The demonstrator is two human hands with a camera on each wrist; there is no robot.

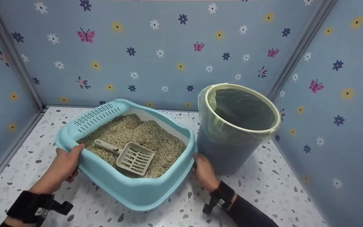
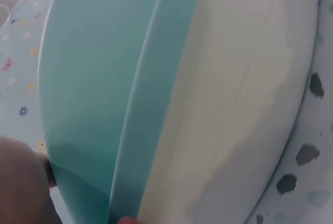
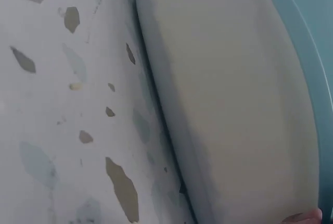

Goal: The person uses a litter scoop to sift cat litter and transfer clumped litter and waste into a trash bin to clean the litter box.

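A light blue cat litter box with a pale lower tray stands at the middle left of the head view. Brown granular litter covers its inside, and a beige slotted litter scoop lies on top. My left hand grips the box's left side, thumb over the rim and other fingers below. On the opposite side, my right hand holds the edge under the rim, its fingers partly hidden. One right fingertip shows against the pale tray in the right wrist view.
A dark trash bin lined with a pale yellow translucent bag stands close to the box's right side. Underneath is a white speckled surface. Blue flower-patterned panels enclose the back and both sides.
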